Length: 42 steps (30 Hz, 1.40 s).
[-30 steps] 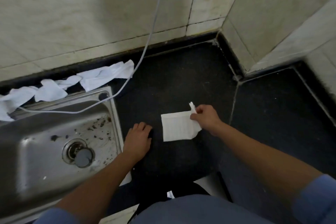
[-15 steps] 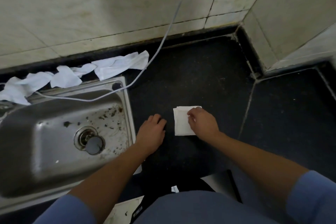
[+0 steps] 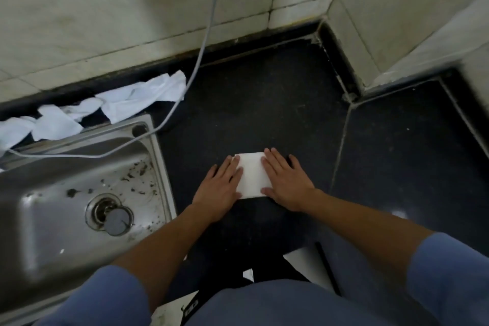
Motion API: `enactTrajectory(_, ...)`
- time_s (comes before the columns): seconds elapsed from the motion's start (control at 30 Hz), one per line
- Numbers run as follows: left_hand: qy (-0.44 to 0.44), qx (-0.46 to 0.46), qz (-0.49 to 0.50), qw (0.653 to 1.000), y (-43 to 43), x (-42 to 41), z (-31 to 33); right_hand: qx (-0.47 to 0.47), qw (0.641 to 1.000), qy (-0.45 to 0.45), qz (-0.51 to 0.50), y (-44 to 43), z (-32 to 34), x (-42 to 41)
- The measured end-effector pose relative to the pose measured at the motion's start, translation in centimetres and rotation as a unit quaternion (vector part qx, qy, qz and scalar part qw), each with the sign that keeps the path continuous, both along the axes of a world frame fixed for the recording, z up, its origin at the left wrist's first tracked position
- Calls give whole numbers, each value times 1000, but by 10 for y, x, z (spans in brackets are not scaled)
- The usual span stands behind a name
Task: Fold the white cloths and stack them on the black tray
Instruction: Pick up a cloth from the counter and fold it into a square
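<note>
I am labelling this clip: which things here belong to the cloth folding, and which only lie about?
For the job: folded white cloth, pressed by left hand and right hand; crumpled white cloths at the wall.
Lying about: steel sink, drain plug, grey cable.

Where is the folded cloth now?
Head view, centre: the folded cloth lies on the black counter, right of the steel sink, with the left hand and right hand flat on its side edges.
</note>
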<state>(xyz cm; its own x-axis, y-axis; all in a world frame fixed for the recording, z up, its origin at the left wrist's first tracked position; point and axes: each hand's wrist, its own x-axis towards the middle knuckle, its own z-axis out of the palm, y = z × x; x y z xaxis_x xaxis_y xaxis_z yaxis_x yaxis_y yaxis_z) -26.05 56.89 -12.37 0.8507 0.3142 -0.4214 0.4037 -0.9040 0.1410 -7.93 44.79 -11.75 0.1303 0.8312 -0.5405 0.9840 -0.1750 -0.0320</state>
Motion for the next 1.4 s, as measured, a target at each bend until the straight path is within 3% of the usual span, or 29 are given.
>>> enactTrajectory(0.17, -60, 10, 82, 995, -8, -25, 24, 63, 997, 28, -22, 45, 13, 10)
enactTrajectory(0.37, -29, 47, 174, 983, -4, -71, 42, -38, 989, 106, -92, 84, 18, 0)
enactTrajectory(0.53, -42, 32, 178, 983, 5, -80, 55, -13, 971, 190, -148, 67, 32, -11)
enactTrajectory(0.7, -49, 26, 113, 992, 20, -76, 66, 90, 964, 174, -182, 19, 62, -22)
enactTrajectory(0.97, -63, 18, -75, 995, 1, -61, 83, 209, 923, 47, -319, -109, 98, -76)
enactTrajectory(1.2, -100, -13, -243, 965, -96, -18, 108, 203, 861, -53, -464, -264, 127, -135)
enactTrajectory(1.4, -125, -17, -403, 906, -238, 1, 123, 191, 763, -113, -607, -411, 140, -215)
